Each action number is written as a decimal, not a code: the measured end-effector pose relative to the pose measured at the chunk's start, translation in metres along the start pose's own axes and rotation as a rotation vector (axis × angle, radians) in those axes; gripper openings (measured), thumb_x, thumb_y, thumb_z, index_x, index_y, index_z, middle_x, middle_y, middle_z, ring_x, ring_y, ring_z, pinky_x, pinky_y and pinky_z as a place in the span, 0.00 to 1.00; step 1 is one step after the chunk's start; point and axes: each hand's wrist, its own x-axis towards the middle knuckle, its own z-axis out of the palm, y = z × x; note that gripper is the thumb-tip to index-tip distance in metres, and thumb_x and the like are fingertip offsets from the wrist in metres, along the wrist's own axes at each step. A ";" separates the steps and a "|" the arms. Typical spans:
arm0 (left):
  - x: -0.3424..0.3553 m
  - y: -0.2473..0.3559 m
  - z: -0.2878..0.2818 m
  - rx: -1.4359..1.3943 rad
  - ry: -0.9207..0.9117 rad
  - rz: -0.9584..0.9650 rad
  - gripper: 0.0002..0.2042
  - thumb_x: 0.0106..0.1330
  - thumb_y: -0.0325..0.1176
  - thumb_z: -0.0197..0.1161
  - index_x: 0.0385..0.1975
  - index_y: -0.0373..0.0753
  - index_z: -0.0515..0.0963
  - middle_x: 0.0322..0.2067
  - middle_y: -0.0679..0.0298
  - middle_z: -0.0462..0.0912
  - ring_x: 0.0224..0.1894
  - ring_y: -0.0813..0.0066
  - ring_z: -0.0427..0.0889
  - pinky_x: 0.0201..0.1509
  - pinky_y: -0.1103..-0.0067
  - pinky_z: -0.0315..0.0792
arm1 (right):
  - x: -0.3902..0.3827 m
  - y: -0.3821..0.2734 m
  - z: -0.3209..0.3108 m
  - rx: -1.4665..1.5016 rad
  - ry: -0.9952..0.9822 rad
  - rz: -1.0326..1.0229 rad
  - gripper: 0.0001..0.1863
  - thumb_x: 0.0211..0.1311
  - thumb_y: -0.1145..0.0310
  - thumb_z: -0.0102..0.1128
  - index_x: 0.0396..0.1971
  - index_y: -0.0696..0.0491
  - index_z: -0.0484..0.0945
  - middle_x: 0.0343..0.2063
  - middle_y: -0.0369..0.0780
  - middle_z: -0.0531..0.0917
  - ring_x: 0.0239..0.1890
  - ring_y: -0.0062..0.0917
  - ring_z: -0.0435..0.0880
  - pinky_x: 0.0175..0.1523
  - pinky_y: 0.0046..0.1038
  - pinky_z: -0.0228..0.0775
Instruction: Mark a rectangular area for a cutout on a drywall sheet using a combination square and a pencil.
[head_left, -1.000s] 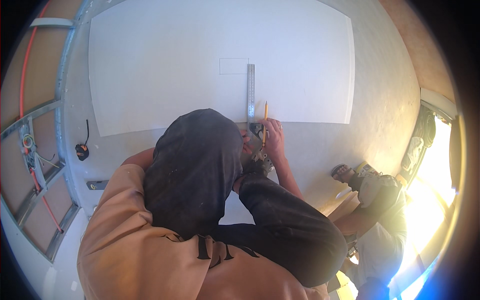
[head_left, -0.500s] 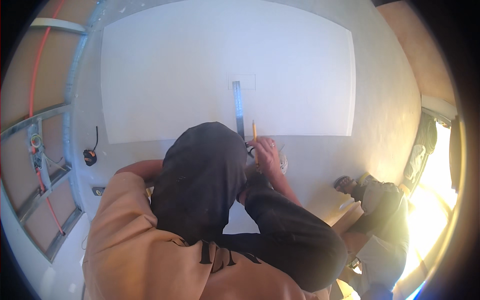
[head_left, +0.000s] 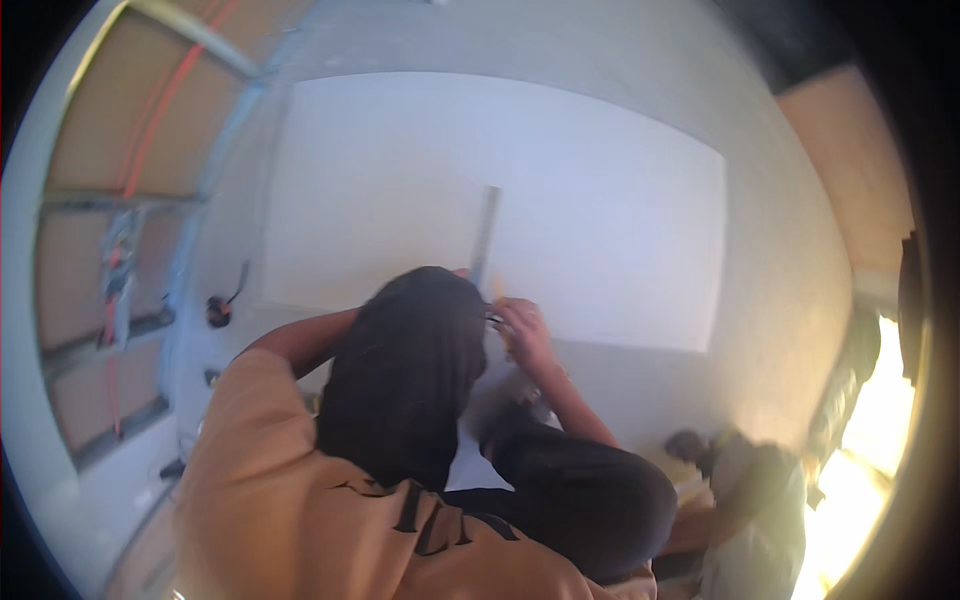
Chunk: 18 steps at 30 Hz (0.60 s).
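Observation:
A white board (head_left: 610, 220) lies ahead of me with a metal ruler (head_left: 489, 220) lengthwise on it, its near end hidden by my dark-clad knee (head_left: 400, 350). My right hand (head_left: 525, 332) is closed round a yellow pencil (head_left: 499, 289) beside the ruler's near end, with a small black piece under the fingers. Only a fingertip or two of my left hand (head_left: 460, 272) peeks over the knee at the ruler; the rest is hidden. The view is blurred.
A black-and-orange tape measure (head_left: 219, 311) lies left of the board. Metal framing (head_left: 185, 200) with red conduit runs along the left. A co-worker (head_left: 750, 520) is at the lower right beside a bright opening (head_left: 880, 400).
My view has shifted and tilted, so board, ruler and hands sit lower in the picture. The small drawn rectangle seen earlier on the board is now lost in blur.

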 end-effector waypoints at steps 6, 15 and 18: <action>-0.049 0.059 -0.107 0.278 0.265 0.064 0.13 0.83 0.33 0.66 0.57 0.32 0.74 0.45 0.47 0.90 0.47 0.53 0.92 0.50 0.57 0.81 | -0.015 0.093 -0.061 -0.048 0.060 0.208 0.32 0.64 0.82 0.79 0.68 0.53 0.82 0.68 0.50 0.86 0.70 0.53 0.82 0.74 0.50 0.73; -0.166 0.046 -0.145 0.215 0.524 -0.182 0.23 0.79 0.35 0.68 0.69 0.35 0.73 0.52 0.46 0.86 0.55 0.49 0.85 0.58 0.57 0.75 | 0.010 0.182 -0.127 -0.096 -0.064 0.067 0.17 0.87 0.72 0.58 0.68 0.59 0.79 0.61 0.51 0.86 0.67 0.54 0.82 0.71 0.51 0.73; -0.215 0.022 -0.138 0.108 0.607 -0.216 0.23 0.79 0.36 0.66 0.70 0.36 0.74 0.55 0.46 0.85 0.57 0.49 0.85 0.60 0.58 0.75 | 0.073 0.193 -0.157 -0.039 -0.097 0.046 0.18 0.85 0.79 0.56 0.68 0.58 0.79 0.66 0.53 0.81 0.70 0.52 0.81 0.72 0.46 0.76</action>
